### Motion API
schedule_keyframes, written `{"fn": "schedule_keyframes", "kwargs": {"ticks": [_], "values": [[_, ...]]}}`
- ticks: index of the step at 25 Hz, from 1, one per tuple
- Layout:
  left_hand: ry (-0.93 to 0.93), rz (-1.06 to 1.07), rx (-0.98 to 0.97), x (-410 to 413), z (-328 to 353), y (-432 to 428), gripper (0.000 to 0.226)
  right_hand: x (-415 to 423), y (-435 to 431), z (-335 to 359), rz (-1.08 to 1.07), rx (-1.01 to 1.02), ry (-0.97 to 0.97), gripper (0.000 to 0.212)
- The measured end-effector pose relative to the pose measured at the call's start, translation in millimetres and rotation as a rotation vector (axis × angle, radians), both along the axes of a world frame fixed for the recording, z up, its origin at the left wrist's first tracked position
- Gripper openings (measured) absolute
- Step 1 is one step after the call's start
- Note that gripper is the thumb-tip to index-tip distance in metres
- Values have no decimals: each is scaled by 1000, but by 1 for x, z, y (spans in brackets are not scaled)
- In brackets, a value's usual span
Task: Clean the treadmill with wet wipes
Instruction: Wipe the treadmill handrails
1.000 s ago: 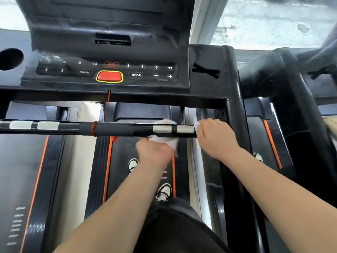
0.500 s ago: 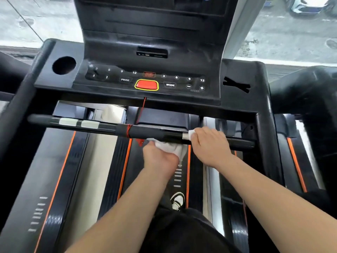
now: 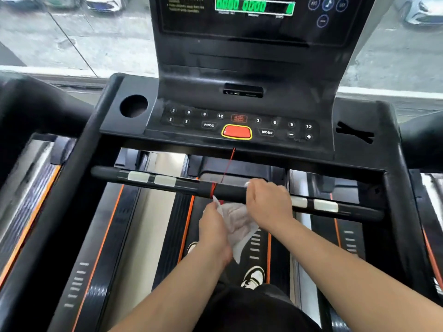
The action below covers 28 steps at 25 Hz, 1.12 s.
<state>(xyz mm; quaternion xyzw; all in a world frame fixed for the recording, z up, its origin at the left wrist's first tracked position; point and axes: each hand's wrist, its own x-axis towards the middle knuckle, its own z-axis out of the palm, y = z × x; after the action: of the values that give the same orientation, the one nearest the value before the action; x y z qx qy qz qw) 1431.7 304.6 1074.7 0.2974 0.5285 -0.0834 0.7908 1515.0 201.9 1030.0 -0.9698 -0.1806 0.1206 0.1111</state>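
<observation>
Gym treadmill (image 3: 239,75), black console, red button (image 3: 236,132); handlebar (image 3: 230,194) crossing below. Right hand (image 3: 268,202): fingers curled over the handlebar's middle, gripping it. Left hand (image 3: 213,226): just below the bar, pinching a crumpled white wipe (image 3: 236,224) that hangs between the two hands

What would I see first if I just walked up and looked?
Probably the red button with its yellow rim, in the middle of the black console, and the glowing green display at the top. Then the two hands in the middle: the right hand grips the bar, and the left hand just below it holds a white wipe.
</observation>
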Motion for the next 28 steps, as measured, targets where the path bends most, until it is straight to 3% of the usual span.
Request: {"fn": "schedule_keyframes", "kwargs": {"ticks": [3,4,6,7,9,11,12,14,16,19,22,24,28], "values": [[-35,-41,69,8,17,40,45,8,25,12,-263,345,245,47],[-59,-70,128,14,24,55,44,8,41,16,-260,368,284,46],[-120,-163,337,29,39,91,41,-4,76,16,-115,163,146,54],[-183,-227,531,36,44,109,39,-12,90,13,-65,24,36,56],[-479,-361,975,47,46,139,45,-21,101,11,-41,-109,-22,51],[-760,-675,1333,57,22,158,49,-16,97,4,-47,-104,-60,46],[-782,-915,1435,58,9,160,51,-15,91,5,-38,-77,-44,46],[-616,-1430,1570,53,-17,154,54,-11,77,12,-77,-44,-12,45],[-524,-1700,1743,44,-31,147,50,0,59,16,-142,-118,12,43],[-468,-1788,1676,57,-34,139,57,4,35,20,-272,-322,34,47],[-346,-1939,1384,89,-31,124,59,3,52,16,-135,-345,-6,57],[-335,-1963,1300,97,-31,121,56,-1,78,14,-65,-310,1,63],[-435,-1807,1444,69,-23,142,52,-5,88,13,-137,-131,81,40]]}}
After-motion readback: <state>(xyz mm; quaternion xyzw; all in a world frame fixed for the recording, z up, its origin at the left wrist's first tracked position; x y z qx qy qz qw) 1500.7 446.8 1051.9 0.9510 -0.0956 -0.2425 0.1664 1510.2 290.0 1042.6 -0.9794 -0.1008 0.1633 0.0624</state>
